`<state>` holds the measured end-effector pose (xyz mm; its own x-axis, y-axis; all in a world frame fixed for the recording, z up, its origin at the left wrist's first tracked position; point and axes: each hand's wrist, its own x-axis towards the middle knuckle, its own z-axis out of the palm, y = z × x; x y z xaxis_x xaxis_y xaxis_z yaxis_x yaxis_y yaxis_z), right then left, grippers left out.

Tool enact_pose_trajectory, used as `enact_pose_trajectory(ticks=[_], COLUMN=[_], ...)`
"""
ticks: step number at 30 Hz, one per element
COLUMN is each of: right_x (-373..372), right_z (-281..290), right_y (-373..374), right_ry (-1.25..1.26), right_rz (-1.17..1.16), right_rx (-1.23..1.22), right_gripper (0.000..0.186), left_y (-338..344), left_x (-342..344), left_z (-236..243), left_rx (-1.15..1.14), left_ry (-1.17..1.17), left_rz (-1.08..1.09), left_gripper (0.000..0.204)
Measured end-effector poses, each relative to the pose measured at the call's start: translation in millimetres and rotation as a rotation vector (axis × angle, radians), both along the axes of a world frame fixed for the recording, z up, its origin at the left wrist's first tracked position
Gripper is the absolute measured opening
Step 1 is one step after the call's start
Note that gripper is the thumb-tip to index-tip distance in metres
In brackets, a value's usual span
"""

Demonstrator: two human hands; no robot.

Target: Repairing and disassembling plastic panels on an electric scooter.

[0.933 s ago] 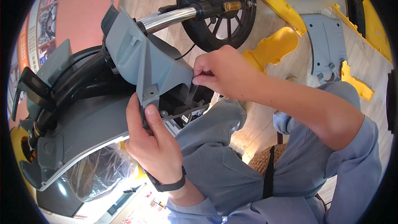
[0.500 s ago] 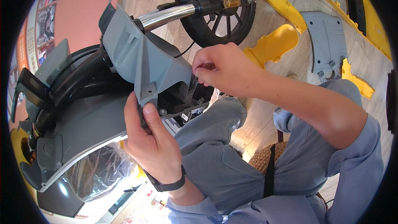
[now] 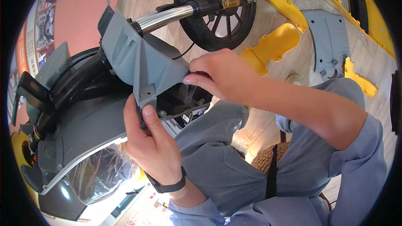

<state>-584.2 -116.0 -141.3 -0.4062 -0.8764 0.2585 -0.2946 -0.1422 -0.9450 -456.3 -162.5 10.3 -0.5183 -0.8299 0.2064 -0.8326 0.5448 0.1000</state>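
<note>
A grey plastic panel [image 3: 121, 54] of a scooter sits beside the chrome fork tube [image 3: 171, 17]. My left hand [image 3: 153, 144] pinches its lower corner between thumb and forefinger, near a small hole. At the panel's right-hand tip, my right hand [image 3: 224, 77] has thumb and curled fingers closed on the edge. Between my hands lies a dark opening [image 3: 176, 98] in the bodywork, with screw posts along its rim. Below it curves the dark grey front cover [image 3: 94, 119]. Whether my right fingers hold anything besides the panel edge is hidden.
A spoked wheel [image 3: 222, 12] stands beyond the fork. Yellow body pieces [image 3: 272, 44] and a grey panel [image 3: 326, 37] lie on the wooden floor at the right. Black handlebar parts [image 3: 75, 75] are at the left. Clear film wraps the headlight [image 3: 98, 175].
My right hand has shifted slightly left and down, from just off the panel's tip onto its edge. My left hand keeps its hold on the corner. The view has moved a little.
</note>
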Motion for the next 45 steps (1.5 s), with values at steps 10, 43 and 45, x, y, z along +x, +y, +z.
enact_pose_trajectory(ticks=[10, 43, 45], right_x=[4, 15, 19], right_z=[8, 8, 11], right_y=[6, 7, 11], right_ry=[-0.402, -0.054, -0.208], right_rz=[0.019, -0.051, -0.044], right_rx=[0.162, 0.132, 0.158], right_gripper=[0.011, 0.023, 0.018], left_y=[3, 2, 7], left_x=[-2, -3, -6], left_z=[2, 3, 6], left_rx=[-0.007, 0.004, 0.082], left_ry=[-0.021, -0.02, -0.026], left_rz=[0.013, 0.006, 0.122], left_gripper=[0.037, 0.039, 0.038])
